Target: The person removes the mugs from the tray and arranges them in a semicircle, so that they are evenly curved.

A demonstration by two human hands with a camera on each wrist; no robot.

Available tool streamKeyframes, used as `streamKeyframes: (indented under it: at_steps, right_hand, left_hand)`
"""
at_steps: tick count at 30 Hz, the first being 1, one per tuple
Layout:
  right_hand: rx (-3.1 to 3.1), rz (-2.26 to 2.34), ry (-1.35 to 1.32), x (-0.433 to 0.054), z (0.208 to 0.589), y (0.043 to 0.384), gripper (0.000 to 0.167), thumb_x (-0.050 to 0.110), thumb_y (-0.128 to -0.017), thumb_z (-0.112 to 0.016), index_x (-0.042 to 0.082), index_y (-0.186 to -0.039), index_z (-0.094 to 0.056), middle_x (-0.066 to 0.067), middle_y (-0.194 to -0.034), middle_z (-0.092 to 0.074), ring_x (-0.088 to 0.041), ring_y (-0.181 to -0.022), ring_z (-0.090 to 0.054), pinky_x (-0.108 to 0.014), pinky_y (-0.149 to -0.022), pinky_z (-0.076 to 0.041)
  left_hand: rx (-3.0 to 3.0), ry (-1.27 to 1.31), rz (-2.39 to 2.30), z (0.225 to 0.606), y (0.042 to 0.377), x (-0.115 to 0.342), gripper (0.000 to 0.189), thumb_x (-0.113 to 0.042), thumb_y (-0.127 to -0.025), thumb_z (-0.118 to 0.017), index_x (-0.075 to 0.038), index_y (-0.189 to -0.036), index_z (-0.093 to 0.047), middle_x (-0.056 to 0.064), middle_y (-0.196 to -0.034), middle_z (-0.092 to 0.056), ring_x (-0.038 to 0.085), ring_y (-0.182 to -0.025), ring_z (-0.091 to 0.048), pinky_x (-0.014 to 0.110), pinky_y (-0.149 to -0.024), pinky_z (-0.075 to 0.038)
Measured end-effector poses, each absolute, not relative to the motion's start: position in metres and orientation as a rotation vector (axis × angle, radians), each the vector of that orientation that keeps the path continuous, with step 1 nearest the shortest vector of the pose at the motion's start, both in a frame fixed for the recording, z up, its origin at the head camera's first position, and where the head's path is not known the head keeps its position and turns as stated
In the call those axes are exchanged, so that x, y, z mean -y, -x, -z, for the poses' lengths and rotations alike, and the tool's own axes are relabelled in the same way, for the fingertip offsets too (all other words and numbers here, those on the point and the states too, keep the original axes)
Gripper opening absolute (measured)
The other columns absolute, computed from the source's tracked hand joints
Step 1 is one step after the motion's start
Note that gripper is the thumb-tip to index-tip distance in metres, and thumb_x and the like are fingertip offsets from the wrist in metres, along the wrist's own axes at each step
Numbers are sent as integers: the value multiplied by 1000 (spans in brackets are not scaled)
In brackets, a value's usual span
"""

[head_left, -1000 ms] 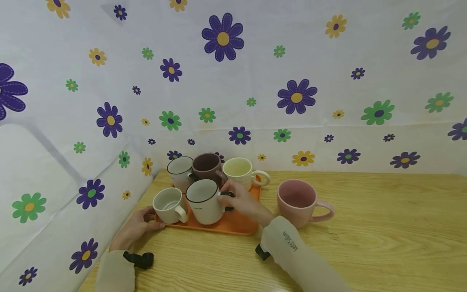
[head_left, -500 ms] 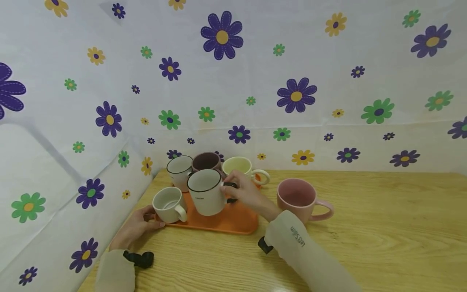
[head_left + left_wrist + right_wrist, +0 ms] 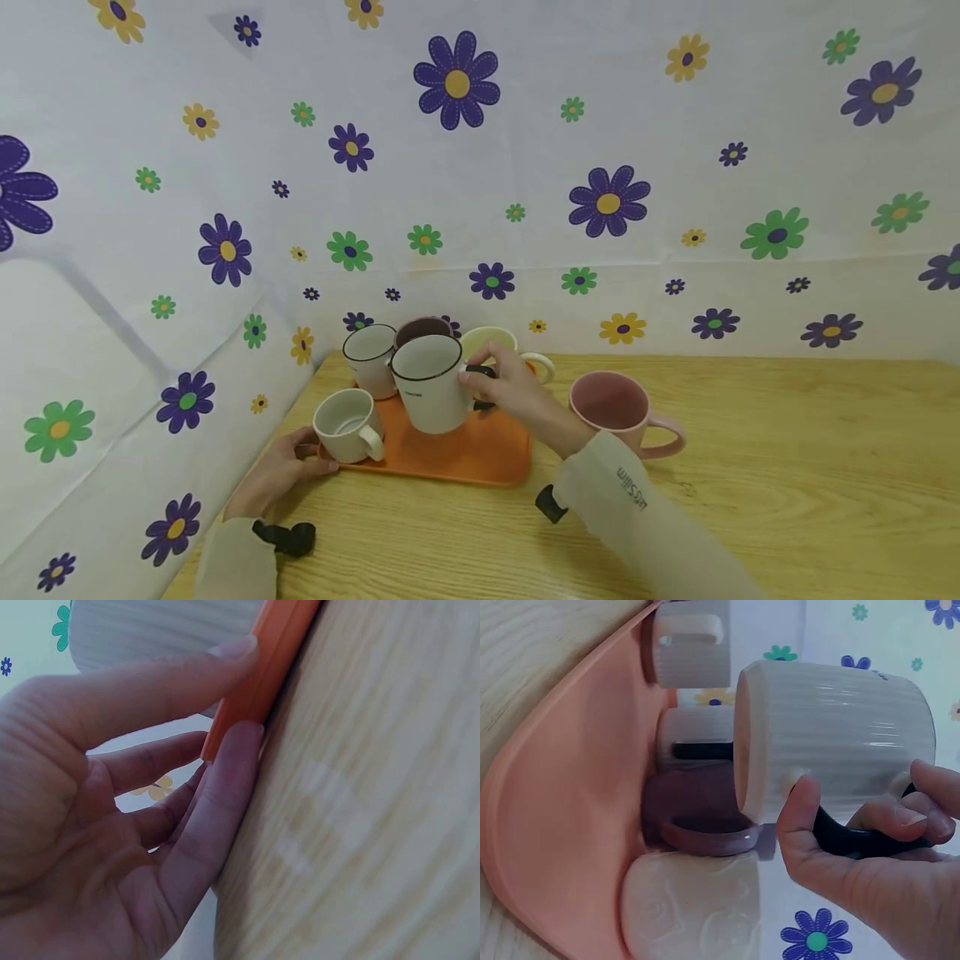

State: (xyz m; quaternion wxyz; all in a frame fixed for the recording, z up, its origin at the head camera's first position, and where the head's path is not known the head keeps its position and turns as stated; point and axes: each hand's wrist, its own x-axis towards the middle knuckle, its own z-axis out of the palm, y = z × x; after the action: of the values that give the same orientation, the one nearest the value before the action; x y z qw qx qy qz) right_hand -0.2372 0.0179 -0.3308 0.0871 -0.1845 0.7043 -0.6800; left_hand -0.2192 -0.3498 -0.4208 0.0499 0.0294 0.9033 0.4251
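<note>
My right hand (image 3: 517, 392) holds a white mug (image 3: 427, 387) with a dark rim by its black handle (image 3: 855, 838). In the right wrist view the mug's base stands clear of the orange tray (image 3: 480, 454). At the tray's near left corner, my left hand (image 3: 281, 471) pinches the rim, with fingertips (image 3: 241, 742) against its edge. Close to that hand a small off-white cup (image 3: 341, 421) stands on the tray. Along the tray's back are another dark-rimmed white mug (image 3: 367, 360), a brown mug (image 3: 422, 327) and a pale yellow mug (image 3: 474, 337), the last two partly hidden.
A pink mug (image 3: 609, 404) stands on the wooden table (image 3: 787, 467) right of the tray, near my right wrist, its handle to the right. White flower-printed sheets (image 3: 510, 158) rise behind the table and along its left side.
My right hand has raised the dark-rimmed white mug from the tray's front and moved it up and slightly right, now overlapping the brown mug. My left hand stays at the tray corner.
</note>
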Motion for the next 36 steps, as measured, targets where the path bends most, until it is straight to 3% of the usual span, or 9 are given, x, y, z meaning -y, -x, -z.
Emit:
streamKeyframes:
  at_steps: [7, 14, 18, 27, 33, 36]
  right_hand:
    - [-2097, 1995, 574, -29, 316, 233, 14, 2, -100, -60, -1, -106, -48, -2, -68, -42, -18, -64, -47, -36, -63, -57]
    - [-2113, 1984, 516, -45, 303, 235, 13, 4, -100, -62, 1, -106, -50, -6, -79, -43, -19, -68, -45, -42, -73, -58]
    - [-2165, 1965, 500, -54, 298, 237, 12, 3, -100, -61, 1, -104, -50, -7, -81, -45, -18, -70, -43, -35, -70, -56]
    - [-2180, 2001, 564, -73, 294, 239, 10, 1, -98, -60, 0, -101, -50, 0, -59, -35, -17, -59, -35, -28, -63, -45]
    - [-2189, 2017, 577, -80, 291, 242, 10, 2, -99, -59, -1, -103, -51, 0, -59, -34, -16, -56, -33, -30, -65, -54]
    - [-2205, 2006, 568, -86, 289, 243, 10, 3, -99, -59, -1, -103, -51, -1, -59, -35, -16, -57, -35, -30, -66, -53]
  left_hand:
    - [-2750, -98, -1310, 420, 219, 348, 66, -14, -87, -80, 11, -140, -49, 25, -125, -62, 41, -117, -59, 64, -105, -35]
    - [-2743, -63, -1301, 420, 216, 345, 66, -16, -86, -82, 9, -139, -51, 21, -121, -64, 39, -115, -58, 64, -105, -33]
    - [-2743, -68, -1298, 419, 217, 345, 66, -16, -87, -81, 9, -139, -50, 23, -122, -63, 40, -116, -58, 65, -105, -33]
    - [-2745, -92, -1291, 418, 219, 344, 64, -17, -87, -81, 8, -138, -52, 25, -127, -61, 41, -119, -56, 65, -106, -32]
    - [-2760, -112, -1307, 420, 218, 347, 62, -13, -87, -80, 10, -137, -52, 24, -125, -62, 40, -117, -58, 61, -104, -36]
    - [-2765, -127, -1314, 421, 218, 348, 60, -11, -87, -79, 11, -137, -52, 24, -124, -63, 40, -115, -59, 60, -103, -37]
